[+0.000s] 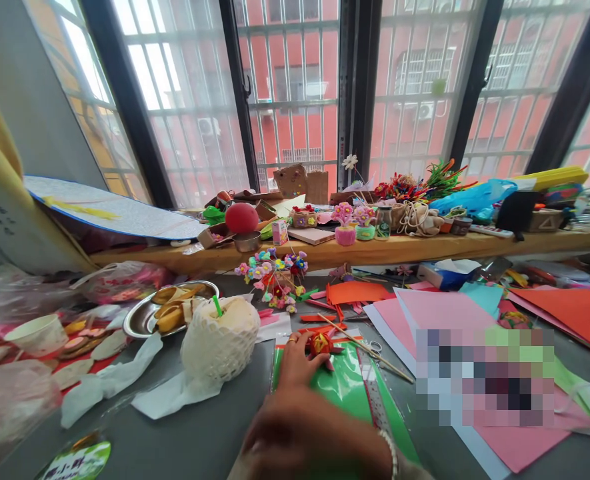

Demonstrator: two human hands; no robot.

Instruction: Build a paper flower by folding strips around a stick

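My left hand (297,357), with a ring on one finger, is closed about a small red-and-gold paper craft piece (321,343) with pointed pinkish-red tips. Its fingertips and thumb are against the piece's left side. Beneath them lies a green sheet in a clear sleeve (347,390). Nearer to me, my right hand (309,433) crosses in front of the left wrist, a beaded bracelet (389,453) on its wrist. Motion smears its fingers, so what they do is hidden. A ruler (373,393), a wooden stick (375,350) and scissors (375,347) lie right of the craft piece.
Left stand a netted coconut (219,340) with a green straw, a metal bowl (131,323) of peels and a paper cup (37,335). Pink paper (439,310) covers the right side. Behind are small flowers (275,270) and a crowded windowsill (199,255).
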